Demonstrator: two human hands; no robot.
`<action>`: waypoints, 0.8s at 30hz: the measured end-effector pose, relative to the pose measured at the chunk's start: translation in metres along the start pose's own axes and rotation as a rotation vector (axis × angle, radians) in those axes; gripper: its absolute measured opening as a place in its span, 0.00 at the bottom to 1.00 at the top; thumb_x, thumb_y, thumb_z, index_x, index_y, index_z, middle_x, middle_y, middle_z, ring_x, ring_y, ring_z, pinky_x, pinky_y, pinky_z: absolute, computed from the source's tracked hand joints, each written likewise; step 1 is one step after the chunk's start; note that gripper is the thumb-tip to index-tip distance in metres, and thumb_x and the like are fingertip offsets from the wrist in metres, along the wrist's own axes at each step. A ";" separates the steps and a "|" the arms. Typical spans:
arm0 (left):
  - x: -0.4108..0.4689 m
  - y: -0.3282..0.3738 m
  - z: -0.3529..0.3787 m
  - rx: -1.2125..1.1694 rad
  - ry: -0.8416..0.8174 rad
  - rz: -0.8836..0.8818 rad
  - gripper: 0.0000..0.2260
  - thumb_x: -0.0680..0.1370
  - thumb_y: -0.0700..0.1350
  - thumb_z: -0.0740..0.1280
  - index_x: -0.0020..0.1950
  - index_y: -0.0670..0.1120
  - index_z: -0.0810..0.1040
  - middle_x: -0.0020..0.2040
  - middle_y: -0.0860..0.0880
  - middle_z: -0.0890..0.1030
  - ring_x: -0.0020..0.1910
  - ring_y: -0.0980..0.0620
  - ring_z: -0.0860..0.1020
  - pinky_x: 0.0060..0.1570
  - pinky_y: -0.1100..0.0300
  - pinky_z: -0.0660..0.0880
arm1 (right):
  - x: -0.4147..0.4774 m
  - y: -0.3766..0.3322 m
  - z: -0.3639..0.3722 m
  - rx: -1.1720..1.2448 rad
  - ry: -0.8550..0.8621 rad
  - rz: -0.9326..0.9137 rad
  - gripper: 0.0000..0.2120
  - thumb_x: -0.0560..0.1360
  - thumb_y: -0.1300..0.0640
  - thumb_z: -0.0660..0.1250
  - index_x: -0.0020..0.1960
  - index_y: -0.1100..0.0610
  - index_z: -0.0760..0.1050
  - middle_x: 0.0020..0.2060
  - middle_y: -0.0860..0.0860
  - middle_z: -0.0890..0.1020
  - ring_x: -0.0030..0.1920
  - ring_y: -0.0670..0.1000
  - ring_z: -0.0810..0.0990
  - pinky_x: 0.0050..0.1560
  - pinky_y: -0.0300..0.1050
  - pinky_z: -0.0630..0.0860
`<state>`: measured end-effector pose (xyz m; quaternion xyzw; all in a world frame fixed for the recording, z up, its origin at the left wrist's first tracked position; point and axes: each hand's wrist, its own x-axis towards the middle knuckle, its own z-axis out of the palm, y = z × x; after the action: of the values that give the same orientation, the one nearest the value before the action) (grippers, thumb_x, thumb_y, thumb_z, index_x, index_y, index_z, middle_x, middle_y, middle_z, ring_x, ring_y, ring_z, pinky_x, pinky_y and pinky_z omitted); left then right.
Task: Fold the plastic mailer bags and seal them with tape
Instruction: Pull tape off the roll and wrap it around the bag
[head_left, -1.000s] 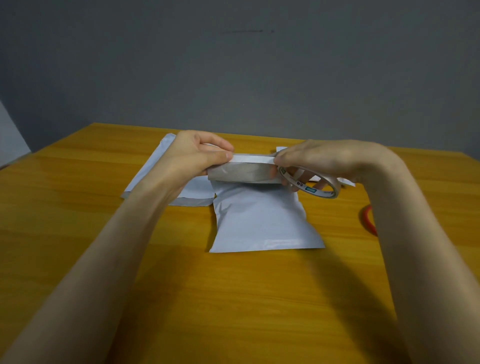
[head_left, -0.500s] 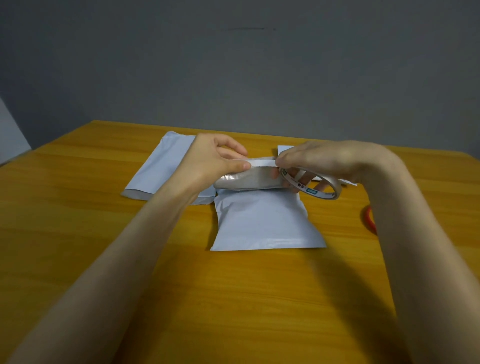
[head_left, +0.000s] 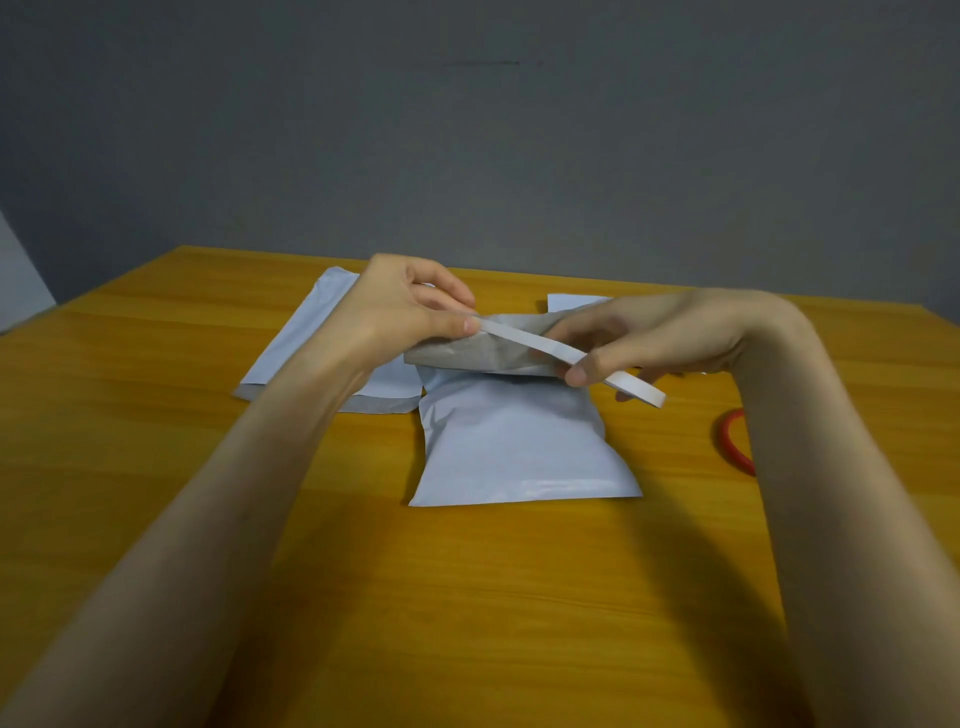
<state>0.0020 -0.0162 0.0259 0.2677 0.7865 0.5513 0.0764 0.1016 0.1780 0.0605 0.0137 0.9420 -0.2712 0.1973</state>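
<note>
A white plastic mailer bag (head_left: 514, 447) lies in the middle of the wooden table (head_left: 156, 415), its top flap (head_left: 467, 353) folded over and showing a grey inner side. My left hand (head_left: 410, 306) pinches the free end of a white tape strip (head_left: 524, 340) above the flap. My right hand (head_left: 649, 338) holds the tape roll (head_left: 639, 389), thumb on the strip. The strip stretches between both hands, slanting down to the right.
Flat white mailer bags (head_left: 322, 343) lie behind my left hand, and a corner of another white sheet (head_left: 571, 301) shows behind my right hand. A red ring-shaped object (head_left: 730, 441) lies partly hidden by my right forearm.
My hands have drawn apart and the tape strip between them has grown longer. The roll has tilted flat in my right hand, which moved right and toward me.
</note>
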 end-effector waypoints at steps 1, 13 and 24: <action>0.000 0.000 0.000 0.004 -0.005 0.002 0.06 0.68 0.38 0.75 0.42 0.46 0.81 0.30 0.54 0.83 0.34 0.62 0.81 0.34 0.73 0.75 | 0.000 0.002 -0.001 -0.003 0.001 0.003 0.22 0.61 0.37 0.68 0.54 0.37 0.75 0.58 0.40 0.75 0.60 0.45 0.72 0.59 0.50 0.75; 0.006 0.000 -0.005 0.040 0.001 -0.083 0.05 0.69 0.39 0.74 0.42 0.48 0.81 0.33 0.53 0.83 0.38 0.60 0.80 0.34 0.70 0.75 | 0.004 0.008 -0.004 0.005 0.190 0.190 0.25 0.70 0.38 0.65 0.64 0.46 0.70 0.62 0.46 0.69 0.61 0.50 0.68 0.55 0.47 0.70; 0.005 0.004 -0.010 0.216 -0.119 0.035 0.06 0.71 0.38 0.73 0.44 0.48 0.81 0.37 0.50 0.84 0.39 0.61 0.81 0.44 0.69 0.74 | 0.005 0.008 -0.004 0.007 0.191 0.171 0.27 0.66 0.35 0.63 0.62 0.46 0.71 0.62 0.46 0.70 0.63 0.51 0.67 0.58 0.49 0.70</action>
<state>-0.0046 -0.0210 0.0342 0.3203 0.8307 0.4476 0.0839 0.0962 0.1870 0.0578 0.1205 0.9509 -0.2541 0.1290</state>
